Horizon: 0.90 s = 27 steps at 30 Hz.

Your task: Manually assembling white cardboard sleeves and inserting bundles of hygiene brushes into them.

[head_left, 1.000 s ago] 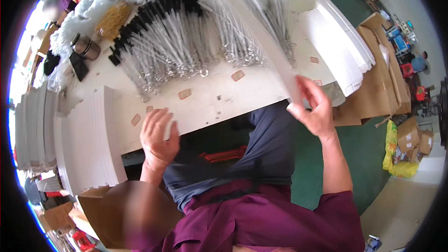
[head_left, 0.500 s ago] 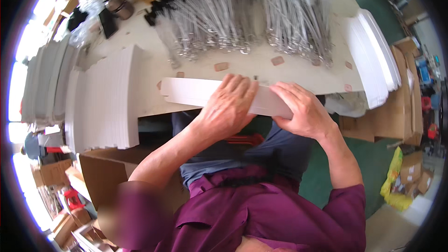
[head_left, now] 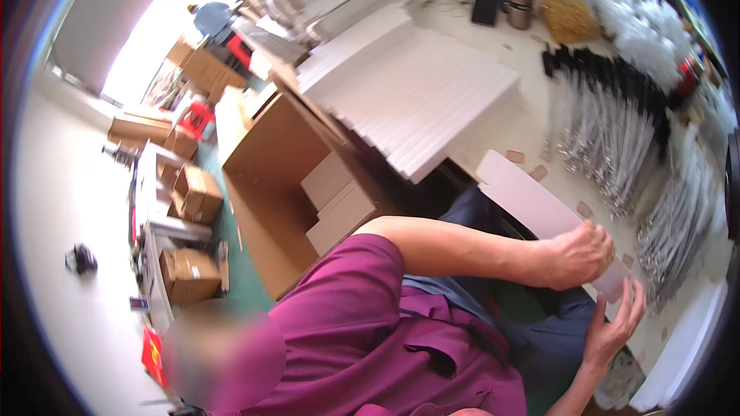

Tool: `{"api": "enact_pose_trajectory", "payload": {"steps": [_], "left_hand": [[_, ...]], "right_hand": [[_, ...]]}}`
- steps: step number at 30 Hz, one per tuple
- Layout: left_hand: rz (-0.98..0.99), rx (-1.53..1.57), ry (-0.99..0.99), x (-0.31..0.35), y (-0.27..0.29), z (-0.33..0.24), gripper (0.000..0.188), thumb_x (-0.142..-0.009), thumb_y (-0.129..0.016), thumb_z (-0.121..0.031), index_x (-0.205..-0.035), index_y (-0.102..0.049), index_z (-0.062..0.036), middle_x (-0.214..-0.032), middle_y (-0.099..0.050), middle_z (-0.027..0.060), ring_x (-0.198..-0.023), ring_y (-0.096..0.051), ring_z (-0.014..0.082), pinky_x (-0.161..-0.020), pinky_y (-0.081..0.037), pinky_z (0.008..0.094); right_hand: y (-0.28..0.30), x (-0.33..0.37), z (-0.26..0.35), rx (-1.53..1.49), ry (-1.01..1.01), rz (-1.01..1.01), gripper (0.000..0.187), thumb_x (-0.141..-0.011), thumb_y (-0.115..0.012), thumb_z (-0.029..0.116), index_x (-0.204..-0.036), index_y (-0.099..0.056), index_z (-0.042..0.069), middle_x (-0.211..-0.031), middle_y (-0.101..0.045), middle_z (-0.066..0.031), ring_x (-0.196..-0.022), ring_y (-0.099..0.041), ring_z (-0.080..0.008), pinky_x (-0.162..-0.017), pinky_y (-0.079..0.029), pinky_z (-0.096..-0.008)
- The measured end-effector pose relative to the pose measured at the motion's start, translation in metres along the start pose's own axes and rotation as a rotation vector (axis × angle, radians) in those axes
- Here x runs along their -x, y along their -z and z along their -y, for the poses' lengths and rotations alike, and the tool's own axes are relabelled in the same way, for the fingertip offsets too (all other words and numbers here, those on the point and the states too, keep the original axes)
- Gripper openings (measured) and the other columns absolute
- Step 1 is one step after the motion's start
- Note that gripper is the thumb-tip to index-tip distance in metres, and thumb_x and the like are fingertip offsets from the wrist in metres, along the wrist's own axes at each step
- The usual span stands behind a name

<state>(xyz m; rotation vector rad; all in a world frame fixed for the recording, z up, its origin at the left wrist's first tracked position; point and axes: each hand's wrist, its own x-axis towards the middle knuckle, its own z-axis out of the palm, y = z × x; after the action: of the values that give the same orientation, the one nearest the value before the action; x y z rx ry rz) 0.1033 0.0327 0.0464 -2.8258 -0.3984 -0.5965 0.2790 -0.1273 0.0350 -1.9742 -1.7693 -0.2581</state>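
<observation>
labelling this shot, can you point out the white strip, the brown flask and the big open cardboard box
White strip (head_left: 529,199), head view: its flat upper face.
Brown flask (head_left: 518,6), head view: middle of its body.
Big open cardboard box (head_left: 274,163), head view: its inner wall.

Bright daylight from far left; window (head_left: 144,65) blown out, haze around it. White strip (head_left: 528,202) well lit, detail soft. Brown carton (head_left: 270,192) shaded inside, dark under table (head_left: 479,40). Heavy fisheye bend, black corners, bluish fringe at left rim. Round blurred patch (head_left: 223,358), near left.
</observation>
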Motion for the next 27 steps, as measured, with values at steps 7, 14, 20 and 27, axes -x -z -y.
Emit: {"api": "enact_pose_trajectory", "payload": {"steps": [7,14,20,27], "left_hand": [[0.064,-0.024,0.09,0.02,-0.012,-0.008,0.033,-0.085,-0.065,-0.028,-0.102,-0.07,0.0001,-0.093,-0.064,0.0068,-0.09,-0.062,0.0209,-0.07,-0.042,0.0349],[0.096,-0.08,0.188,0.043,-0.011,-0.009,0.034,-0.086,-0.065,-0.032,-0.099,-0.072,-0.0024,-0.096,-0.066,0.0073,-0.092,-0.062,0.0215,-0.073,-0.043,0.0364],[0.013,-0.161,0.246,0.048,0.003,-0.009,0.032,-0.085,-0.065,-0.033,-0.097,-0.074,-0.0051,-0.099,-0.066,0.0082,-0.095,-0.062,0.0226,-0.073,-0.044,0.0372],[0.101,-0.045,0.293,0.075,-0.004,-0.006,0.041,-0.085,-0.064,-0.028,-0.113,-0.067,0.0024,-0.096,-0.061,0.0068,-0.093,-0.061,0.0202,-0.076,-0.045,0.0347]], "right_hand": [[-0.042,0.0,0.003,-0.199,-0.296,0.192,0.053,-0.1,-0.071,0.034,-0.138,-0.061,-0.001,-0.118,-0.064,-0.0165,-0.091,-0.064,-0.0268,-0.077,-0.053,-0.0387],[-0.069,-0.012,0.01,-0.386,-0.201,0.126,0.061,-0.099,-0.071,0.043,-0.142,-0.06,0.001,-0.128,-0.064,-0.0144,-0.088,-0.066,-0.023,-0.074,-0.054,-0.0338],[-0.066,-0.022,0.016,-0.305,-0.238,0.075,0.063,-0.097,-0.074,0.04,-0.144,-0.057,0.002,-0.135,-0.063,-0.0148,-0.094,-0.067,-0.0235,-0.074,-0.054,-0.0345],[-0.057,-0.018,0.074,-0.51,-0.409,0.104,0.07,-0.094,-0.08,0.034,-0.145,-0.053,-0.004,-0.132,-0.065,-0.0134,-0.085,-0.06,-0.0164,-0.077,-0.053,-0.0335]]}}
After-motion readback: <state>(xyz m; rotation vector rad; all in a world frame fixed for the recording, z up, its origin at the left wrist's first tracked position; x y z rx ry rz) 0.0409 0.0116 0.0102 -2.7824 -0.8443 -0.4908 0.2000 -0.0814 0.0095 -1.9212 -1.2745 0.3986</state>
